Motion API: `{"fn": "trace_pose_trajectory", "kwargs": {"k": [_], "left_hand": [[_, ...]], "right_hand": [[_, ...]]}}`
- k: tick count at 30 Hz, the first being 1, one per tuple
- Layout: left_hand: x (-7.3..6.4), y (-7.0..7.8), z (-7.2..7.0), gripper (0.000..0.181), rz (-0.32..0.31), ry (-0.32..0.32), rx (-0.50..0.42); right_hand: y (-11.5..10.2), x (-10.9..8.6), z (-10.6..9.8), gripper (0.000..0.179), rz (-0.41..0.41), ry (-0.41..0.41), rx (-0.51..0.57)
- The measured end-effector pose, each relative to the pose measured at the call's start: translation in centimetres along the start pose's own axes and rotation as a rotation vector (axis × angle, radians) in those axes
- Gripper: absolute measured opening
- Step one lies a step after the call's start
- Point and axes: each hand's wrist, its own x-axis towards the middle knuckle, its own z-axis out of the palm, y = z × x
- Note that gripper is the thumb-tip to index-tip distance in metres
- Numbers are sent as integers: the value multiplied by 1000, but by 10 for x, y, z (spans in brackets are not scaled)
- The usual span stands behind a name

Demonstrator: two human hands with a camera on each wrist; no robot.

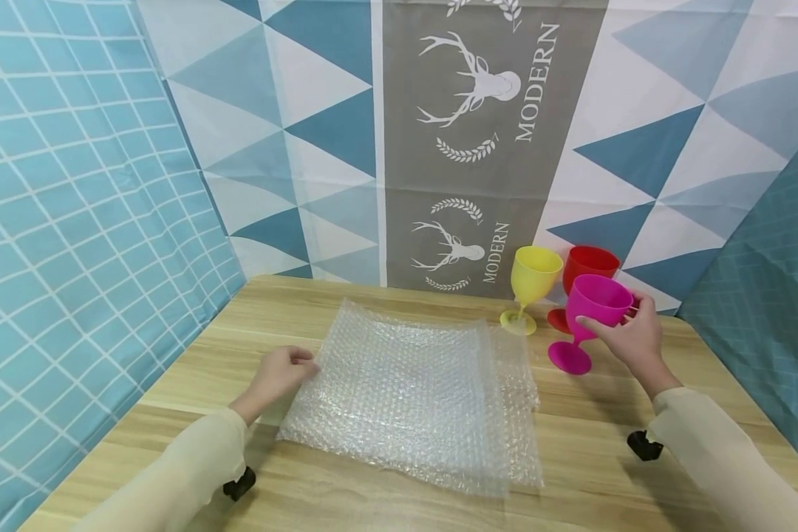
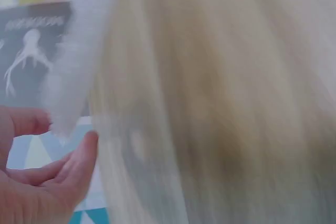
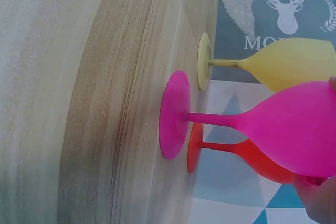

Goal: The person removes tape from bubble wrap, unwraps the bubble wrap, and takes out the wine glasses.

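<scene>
At the right, my right hand [image 1: 638, 338] grips the bowl of a magenta plastic goblet [image 1: 595, 303], thumb on the near side and fingers behind. The goblet is upright; its round foot [image 3: 174, 114] shows low in front of the other goblets in the right wrist view. My left hand [image 1: 279, 378] is at the left edge of a sheet of clear bubble wrap [image 1: 399, 391]. In the left wrist view the thumb and fingers [image 2: 79, 166] stand apart, with the wrap's blurred edge [image 2: 79, 61] at the thumb tip.
Behind the magenta goblet stand a yellow goblet [image 1: 534, 273] and a red goblet [image 1: 588, 260], near the back edge of the wooden table [image 1: 292, 484]. More bubble wrap [image 1: 522, 414] shows under the sheet's right side. A patterned curtain [image 1: 332, 148] hangs along the back.
</scene>
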Motion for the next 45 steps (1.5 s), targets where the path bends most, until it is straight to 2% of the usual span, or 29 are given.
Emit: {"fn": "trace_pose_trajectory", "kwargs": {"k": [3, 6, 8, 14, 17, 22, 31, 39, 41, 45], "left_hand": [[2, -1, -4, 40, -112, -57, -117], [4, -5, -7, 40, -181, -133, -242], [4, -7, -8, 41, -205, -173, -288], [7, -13, -12, 42, -224, -261, -350], [8, -14, -12, 39, -223, -284, -371], [5, -16, -12, 39, -213, -284, -364], [3, -15, -12, 41, -210, -268, -371], [3, -16, -11, 43, -222, -266, -396], [4, -15, -11, 43, -217, -271, -399], [6, -13, -9, 44, -205, -275, -407]], "right_hand": [[-1, 0, -1, 95, -6, -5, -10], [-1, 1, -2, 96, -7, -5, 1], [1, 4, -1, 96, 1, 7, 4], [0, 3, -2, 96, 17, -6, -1], [1, 0, -4, 95, 14, -23, -10], [7, -2, -6, 96, 6, -25, -11], [3, 0, -10, 94, -75, -40, -22], [6, -7, -17, 99, -81, -169, -115], [7, -9, -23, 101, -49, -228, -136], [8, -13, -41, 103, 56, -407, -208]]}}
